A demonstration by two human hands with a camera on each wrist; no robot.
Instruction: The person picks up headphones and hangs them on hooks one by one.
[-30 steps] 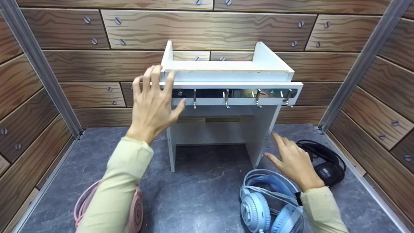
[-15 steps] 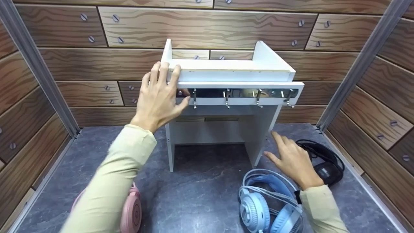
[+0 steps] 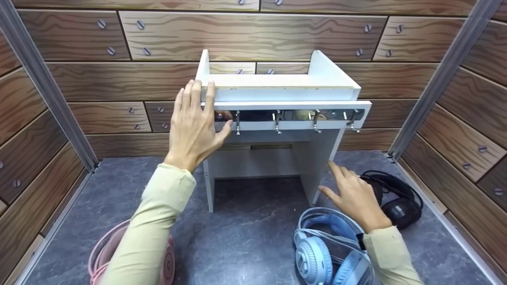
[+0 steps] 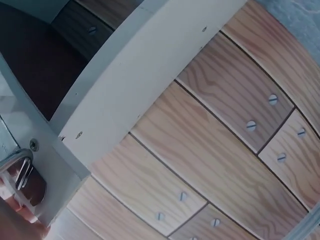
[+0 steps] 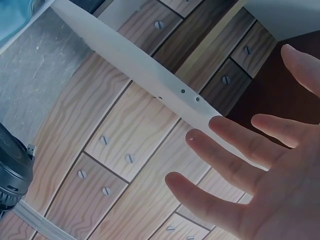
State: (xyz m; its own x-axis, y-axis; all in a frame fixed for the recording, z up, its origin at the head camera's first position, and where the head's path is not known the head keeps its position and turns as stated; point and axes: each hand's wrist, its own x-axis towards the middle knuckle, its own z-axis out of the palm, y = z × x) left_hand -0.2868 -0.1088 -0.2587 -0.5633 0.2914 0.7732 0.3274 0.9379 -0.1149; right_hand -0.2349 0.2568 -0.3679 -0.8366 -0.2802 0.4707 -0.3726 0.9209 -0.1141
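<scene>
A small white stand (image 3: pixel 283 93) with side panels carries a front rail with several metal double hooks (image 3: pixel 278 120). My left hand (image 3: pixel 193 124) lies over the rail's left end, fingers straight and pointing up, thumb by the leftmost hook. In the left wrist view only a blurred bit of that hand (image 4: pixel 20 222) shows beside a hook. My right hand (image 3: pixel 353 196) is held out near the stand's right side panel (image 3: pixel 324 166), above the light blue headphones (image 3: pixel 313 259). Its fingers are spread and hold nothing, as the right wrist view shows of the palm (image 5: pixel 285 190).
Black headphones (image 3: pixel 403 211) lie on the grey marbled floor (image 3: pixel 241 237) at the right. Pink headphones (image 3: pixel 168 259) lie at front left, partly hidden by the left sleeve. Wood-patterned walls (image 3: pixel 253 37) with metal corner posts (image 3: pixel 431 87) enclose the back and sides.
My left hand has moved right onto the rail's left end, and its fingers have drawn closer together. The right hand has shifted slightly left. The headphones stay where they were.
</scene>
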